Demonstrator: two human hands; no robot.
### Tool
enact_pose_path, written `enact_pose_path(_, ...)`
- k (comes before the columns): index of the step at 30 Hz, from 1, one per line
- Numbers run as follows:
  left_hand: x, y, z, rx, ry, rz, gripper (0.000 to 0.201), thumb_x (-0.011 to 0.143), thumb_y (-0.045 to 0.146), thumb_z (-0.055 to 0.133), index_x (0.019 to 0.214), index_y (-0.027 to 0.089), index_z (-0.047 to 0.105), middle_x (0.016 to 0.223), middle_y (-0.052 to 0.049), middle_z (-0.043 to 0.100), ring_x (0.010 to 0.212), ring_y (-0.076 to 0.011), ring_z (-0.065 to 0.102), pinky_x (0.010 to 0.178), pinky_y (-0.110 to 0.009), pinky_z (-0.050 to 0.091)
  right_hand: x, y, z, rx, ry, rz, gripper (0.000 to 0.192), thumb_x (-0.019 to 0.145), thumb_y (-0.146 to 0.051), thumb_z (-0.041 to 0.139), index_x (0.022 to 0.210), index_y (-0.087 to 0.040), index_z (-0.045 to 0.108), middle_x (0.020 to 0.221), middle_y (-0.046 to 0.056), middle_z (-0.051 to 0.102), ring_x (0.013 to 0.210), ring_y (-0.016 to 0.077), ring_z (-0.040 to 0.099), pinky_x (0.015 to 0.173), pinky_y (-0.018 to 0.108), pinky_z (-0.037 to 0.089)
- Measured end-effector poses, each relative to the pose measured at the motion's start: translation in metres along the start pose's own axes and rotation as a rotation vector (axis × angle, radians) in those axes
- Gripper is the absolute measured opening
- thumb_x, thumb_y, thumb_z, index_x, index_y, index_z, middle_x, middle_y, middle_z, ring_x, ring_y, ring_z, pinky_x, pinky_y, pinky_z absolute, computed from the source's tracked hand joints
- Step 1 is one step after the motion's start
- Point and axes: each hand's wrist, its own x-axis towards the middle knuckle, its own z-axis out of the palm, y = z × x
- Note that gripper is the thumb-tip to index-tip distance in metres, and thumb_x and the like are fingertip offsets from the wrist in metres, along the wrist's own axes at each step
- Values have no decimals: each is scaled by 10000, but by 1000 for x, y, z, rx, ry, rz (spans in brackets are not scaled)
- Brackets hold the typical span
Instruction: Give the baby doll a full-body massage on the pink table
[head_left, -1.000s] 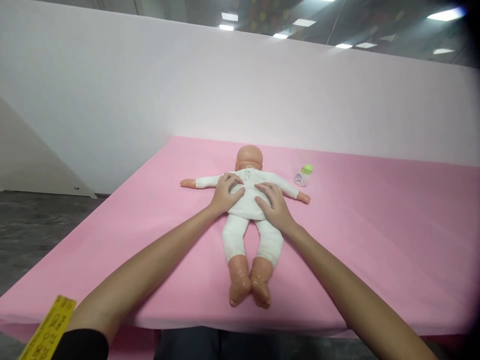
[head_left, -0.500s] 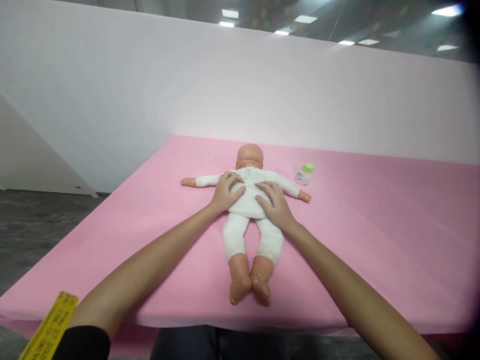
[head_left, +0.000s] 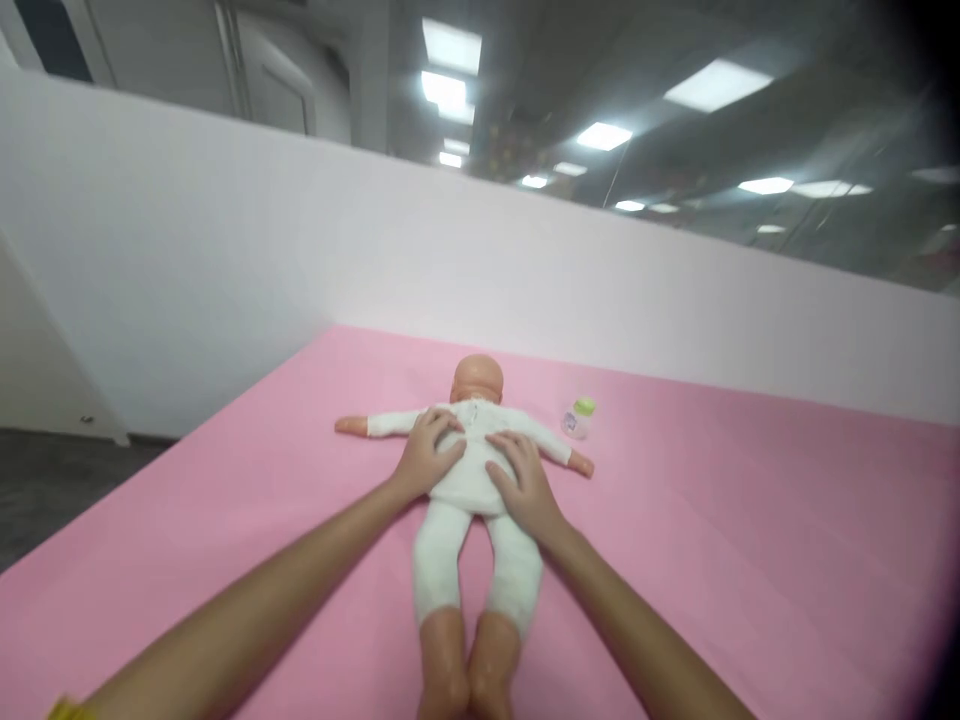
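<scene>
Nearest you, the doll's [head_left: 475, 470] bare feet run off the bottom edge of the view, so the toes are cut off. Your two forearms reach forward on either side of its white-clad legs, both bare and stretched nearly straight. The doll lies flat on the pink tabletop [head_left: 750, 560], head pointing away from you, arms spread out to the sides.

Your left hand [head_left: 427, 458] lies palm down on the left side of the doll's torso, fingers spread and loosely curved over the white top; it presses flat and is not clamped on anything. Your right hand [head_left: 521, 480] lies the same way on the right side of the torso, fingers apart and pointing toward the doll's head. The two hands sit near each other with a strip of white cloth showing between them.

Beyond the doll's right arm stands a small bottle [head_left: 578, 418] with a green cap, apart from the doll; its label is too blurred to read. Behind the doll's head rises a pale wall [head_left: 225, 250].
</scene>
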Motion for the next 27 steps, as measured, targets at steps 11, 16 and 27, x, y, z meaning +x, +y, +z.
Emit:
enact_pose_path(11, -2, 0, -7, -28, 8, -58, 70, 862, 282, 596, 906, 265, 647, 1070, -56, 635, 1174, -302, 570, 1090, -524, 447, 3, 2, 12, 68, 31, 34, 351, 934, -317, 598, 1280, -332, 654, 1340, 70, 581, 1312, 296, 541, 1140, 518, 469)
enact_pose_path(16, -1, -2, -6, -11, 14, -49, 80, 867, 272, 589, 919, 265, 650, 1095, -57, 633, 1185, -297, 567, 1097, -515, 445, 3, 1, 12, 74, 28, 43, 345, 926, -298, 607, 1264, -328, 664, 1334, 71, 590, 1313, 301, 545, 1147, 527, 462)
enact_pose_path(27, -1, -2, -7, -2, 6, -36, 66, 867, 245, 597, 911, 258, 644, 1084, -52, 632, 1175, -278, 575, 1079, -468, 457, 4, 0, 10, 75, 6, 60, 348, 942, -295, 581, 1284, -319, 642, 1351, 68, 564, 1332, 279, 510, 1171, 505, 425)
